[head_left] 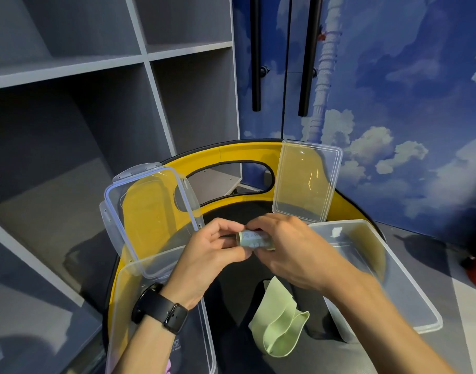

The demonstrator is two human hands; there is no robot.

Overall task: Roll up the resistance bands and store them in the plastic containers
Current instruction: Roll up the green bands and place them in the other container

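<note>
Loose band: a pale green flat rubber resistance band (278, 323) is seen nearest, lying folded and unrolled on the black mat (239, 282), between the two boxes and below the hands.
Left box: a clear plastic storage container (161, 319) is placed under the left forearm; something pink is glimpsed at its bottom edge, but it cannot be identified.
Left wrist: a black wristwatch (161, 310) is worn.
Rolled band: a small pale green roll of resistance band (254, 240) is held above the mat, its long axis lying left to right, between both hands.
Left hand (212, 252): the fingers are curled and the left end of the roll is pinched.
Right hand (288, 252): the fingers are wrapped over the right part of the roll, so both hands are closed on it.
Key relation: the roll is judged to lie nearly midway between the boxes; the clear shallow plastic container on the right (379, 271) opens just beside the right hand.
Writing: a small logo and dark letters are printed on the roll, too blurred to be read.
Lids: a clear lid with blue seal and clips (150, 217) and a plain clear lid (307, 179) are leaned upright further back, against the yellow curved rim (245, 153).
Background: grey shelves and a blue cloud wall are seen.
</note>
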